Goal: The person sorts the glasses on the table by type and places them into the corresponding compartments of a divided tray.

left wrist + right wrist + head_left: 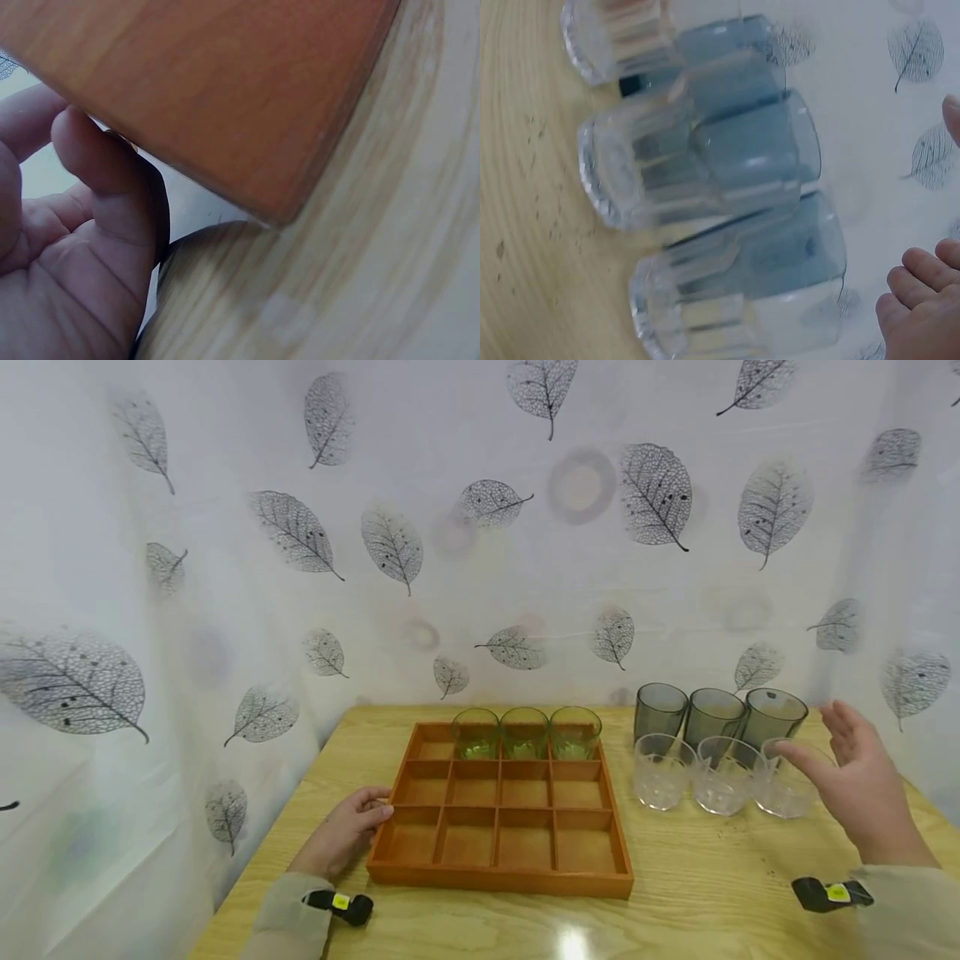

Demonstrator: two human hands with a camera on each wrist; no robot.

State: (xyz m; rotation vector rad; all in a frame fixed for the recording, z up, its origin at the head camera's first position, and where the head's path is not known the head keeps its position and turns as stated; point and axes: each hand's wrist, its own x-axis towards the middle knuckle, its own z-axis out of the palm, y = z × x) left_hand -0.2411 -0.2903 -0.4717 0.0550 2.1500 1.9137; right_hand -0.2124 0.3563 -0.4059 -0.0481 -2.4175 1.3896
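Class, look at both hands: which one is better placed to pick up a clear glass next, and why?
Probably the right hand. It hovers open right beside the clear glasses, its fingers nearest the end one. The left hand rests against the wooden tray at its left edge, across the tray from those glasses.

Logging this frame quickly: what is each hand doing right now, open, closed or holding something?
Left hand: open, fingers resting against the left wall of the wooden tray, gripping nothing.
Right hand: open, in the air beside the clear glasses, holding nothing.
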